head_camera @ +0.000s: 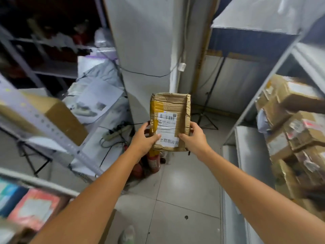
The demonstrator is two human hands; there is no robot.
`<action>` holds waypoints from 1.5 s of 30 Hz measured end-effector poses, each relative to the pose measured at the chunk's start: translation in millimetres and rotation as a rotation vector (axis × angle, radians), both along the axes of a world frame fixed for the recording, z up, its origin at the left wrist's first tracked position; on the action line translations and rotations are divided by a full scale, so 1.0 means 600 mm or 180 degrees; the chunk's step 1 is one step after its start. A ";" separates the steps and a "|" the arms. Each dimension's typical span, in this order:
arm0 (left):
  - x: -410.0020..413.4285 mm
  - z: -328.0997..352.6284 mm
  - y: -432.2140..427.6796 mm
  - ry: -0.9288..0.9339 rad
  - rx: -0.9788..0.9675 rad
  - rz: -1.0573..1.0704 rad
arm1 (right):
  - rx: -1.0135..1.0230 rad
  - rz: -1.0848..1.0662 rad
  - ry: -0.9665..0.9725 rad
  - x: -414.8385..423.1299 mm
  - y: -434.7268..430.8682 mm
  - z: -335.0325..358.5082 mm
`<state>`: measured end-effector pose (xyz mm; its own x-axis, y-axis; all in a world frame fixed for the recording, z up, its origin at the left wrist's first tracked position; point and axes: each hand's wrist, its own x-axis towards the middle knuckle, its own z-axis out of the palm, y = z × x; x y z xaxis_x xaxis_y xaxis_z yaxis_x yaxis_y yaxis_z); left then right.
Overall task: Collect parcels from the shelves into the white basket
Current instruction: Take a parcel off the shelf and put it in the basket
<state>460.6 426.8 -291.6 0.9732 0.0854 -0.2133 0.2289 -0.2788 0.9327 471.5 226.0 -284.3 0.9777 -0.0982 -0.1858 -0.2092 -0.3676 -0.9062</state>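
L hand [143,138] & R hand [194,137] grip 1 cardboard parcel [171,110].

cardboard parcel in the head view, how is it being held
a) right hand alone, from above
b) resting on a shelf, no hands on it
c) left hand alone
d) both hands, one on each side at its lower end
d: the left hand grips the lower left edge of the cardboard parcel and the right hand grips its lower right edge, holding it up over the tiled floor.

A single head-worn view looks forward and down, close over the aisle floor [184,182].
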 end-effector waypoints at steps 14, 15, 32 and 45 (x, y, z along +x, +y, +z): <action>-0.243 -0.011 0.208 0.0209 0.0000 0.1784 | -0.0186 0.1623 0.0173 -0.088 0.266 -0.027; -0.261 -0.015 0.227 0.0193 -0.0033 0.1935 | -0.0235 0.1732 0.0148 -0.098 0.292 -0.029; -0.513 -0.086 0.546 0.0337 -0.0402 0.3135 | -0.0470 0.3125 0.0133 -0.266 0.701 -0.079; -0.601 -0.139 0.717 0.0512 -0.0513 0.3801 | -0.0343 0.3783 0.0386 -0.323 0.942 -0.140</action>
<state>100.1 856.8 -374.9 0.2616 0.8713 -0.4153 0.3787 0.3031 0.8745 277.5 791.0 -368.4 0.4441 0.8333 -0.3292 0.2305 -0.4613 -0.8568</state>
